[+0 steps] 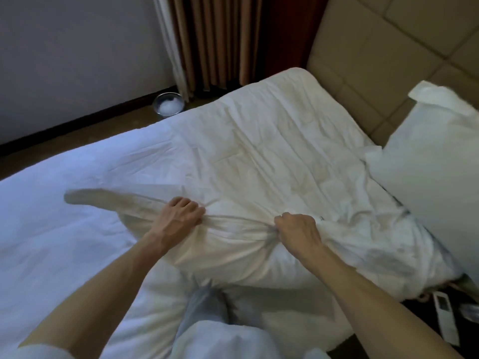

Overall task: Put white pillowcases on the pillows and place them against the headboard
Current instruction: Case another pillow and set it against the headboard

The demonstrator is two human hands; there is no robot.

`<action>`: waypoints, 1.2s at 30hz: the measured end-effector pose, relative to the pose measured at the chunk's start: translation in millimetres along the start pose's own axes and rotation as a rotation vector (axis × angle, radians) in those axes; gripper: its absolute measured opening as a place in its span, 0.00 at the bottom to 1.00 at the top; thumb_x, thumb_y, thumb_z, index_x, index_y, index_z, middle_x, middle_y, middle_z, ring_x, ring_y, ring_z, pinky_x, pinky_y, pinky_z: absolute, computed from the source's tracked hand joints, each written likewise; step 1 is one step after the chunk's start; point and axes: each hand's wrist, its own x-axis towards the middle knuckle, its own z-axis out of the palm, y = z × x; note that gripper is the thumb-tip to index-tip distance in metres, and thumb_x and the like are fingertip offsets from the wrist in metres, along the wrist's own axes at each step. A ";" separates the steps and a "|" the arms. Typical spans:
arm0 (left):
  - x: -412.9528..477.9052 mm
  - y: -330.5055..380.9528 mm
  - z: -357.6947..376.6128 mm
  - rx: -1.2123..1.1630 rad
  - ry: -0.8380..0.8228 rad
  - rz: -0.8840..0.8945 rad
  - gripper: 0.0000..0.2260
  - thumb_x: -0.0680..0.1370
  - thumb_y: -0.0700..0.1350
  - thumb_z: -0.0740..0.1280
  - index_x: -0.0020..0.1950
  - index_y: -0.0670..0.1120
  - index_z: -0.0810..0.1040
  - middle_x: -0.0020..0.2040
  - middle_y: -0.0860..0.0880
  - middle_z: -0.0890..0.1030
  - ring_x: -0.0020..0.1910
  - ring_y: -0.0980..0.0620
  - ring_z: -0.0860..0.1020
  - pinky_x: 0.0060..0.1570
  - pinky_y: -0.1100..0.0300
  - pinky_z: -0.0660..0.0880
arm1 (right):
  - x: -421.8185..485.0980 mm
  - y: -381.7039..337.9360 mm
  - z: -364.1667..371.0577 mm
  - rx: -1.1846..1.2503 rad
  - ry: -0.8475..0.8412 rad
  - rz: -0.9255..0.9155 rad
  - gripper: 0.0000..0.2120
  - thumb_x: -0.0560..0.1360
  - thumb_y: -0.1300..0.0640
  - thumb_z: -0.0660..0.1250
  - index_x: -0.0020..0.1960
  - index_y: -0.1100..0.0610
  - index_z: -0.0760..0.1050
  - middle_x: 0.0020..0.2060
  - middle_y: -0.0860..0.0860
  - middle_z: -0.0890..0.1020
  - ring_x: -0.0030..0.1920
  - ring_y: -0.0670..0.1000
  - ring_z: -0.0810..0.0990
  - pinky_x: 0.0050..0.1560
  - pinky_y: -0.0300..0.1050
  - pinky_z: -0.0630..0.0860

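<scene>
Past my knee point(204, 314), I see my left hand point(178, 216) and right hand point(298, 231) each gripping bunched cloth at the near edge of the pillow point(272, 151) lying on the bed point(51, 229).

Pale grey wall point(77, 60), with a dark baseboard point(77, 121) at its foot. Brown floor point(103, 130) runs along the bed's far edge. Brown pleated curtain point(215, 40), white sheer point(168, 47) at its left edge. Round bowl point(168, 103) on the floor, just beside the sheer. Beige padded headboard point(375, 47), panelled. Bed point(39, 216) in a white sheet. Light is dim and cool.
</scene>
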 end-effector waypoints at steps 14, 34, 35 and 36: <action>101.5 -81.8 -42.5 -0.135 0.165 0.082 0.08 0.71 0.37 0.71 0.44 0.49 0.78 0.36 0.52 0.76 0.36 0.47 0.73 0.42 0.55 0.69 | 87.8 22.6 -51.6 -0.089 -0.032 0.224 0.31 0.45 0.69 0.77 0.29 0.52 0.57 0.19 0.49 0.68 0.21 0.49 0.56 0.28 0.34 0.40; 342.9 57.1 -147.5 0.052 0.332 -0.044 0.02 0.75 0.44 0.69 0.46 0.49 0.81 0.39 0.50 0.81 0.43 0.44 0.75 0.44 0.51 0.69 | 136.8 293.0 -140.9 -0.149 -0.083 0.227 0.07 0.75 0.54 0.65 0.40 0.53 0.70 0.32 0.49 0.73 0.37 0.54 0.76 0.30 0.43 0.61; 357.0 70.5 -141.9 0.071 0.300 -0.047 0.03 0.75 0.45 0.68 0.47 0.49 0.81 0.40 0.50 0.81 0.44 0.44 0.76 0.45 0.50 0.70 | 137.1 311.4 -129.9 -0.118 -0.087 0.219 0.06 0.75 0.54 0.65 0.40 0.53 0.72 0.34 0.49 0.75 0.38 0.54 0.78 0.31 0.43 0.62; 369.1 83.6 -136.4 0.094 0.262 -0.054 0.04 0.76 0.45 0.68 0.47 0.49 0.81 0.41 0.50 0.81 0.44 0.44 0.76 0.46 0.50 0.70 | 136.3 328.9 -117.8 -0.085 -0.089 0.213 0.05 0.75 0.54 0.65 0.41 0.53 0.74 0.36 0.49 0.77 0.38 0.54 0.79 0.32 0.44 0.64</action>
